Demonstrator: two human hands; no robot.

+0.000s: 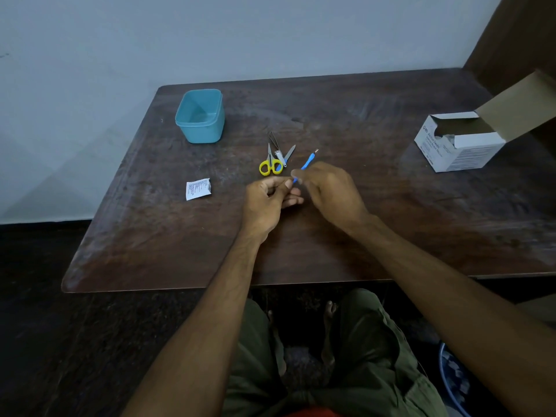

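Note:
A thin blue-handled tool (307,162) with a small metal tip points away from me over the middle of the dark wooden table (331,242). My right hand (329,192) pinches its near end. My left hand (267,200) hovers just left of it with fingers curled, its fingertips at the tool's near end; whether they grip it is hidden. Yellow-handled scissors (270,165), a nail clipper (280,158) and metal tweezers (273,139) lie together just beyond my hands.
A teal plastic tub (201,117) stands open at the back left. A small white printed sachet (198,189) lies left of my hands. An open white cardboard box (460,142) sits at the right edge. A wall runs behind the table.

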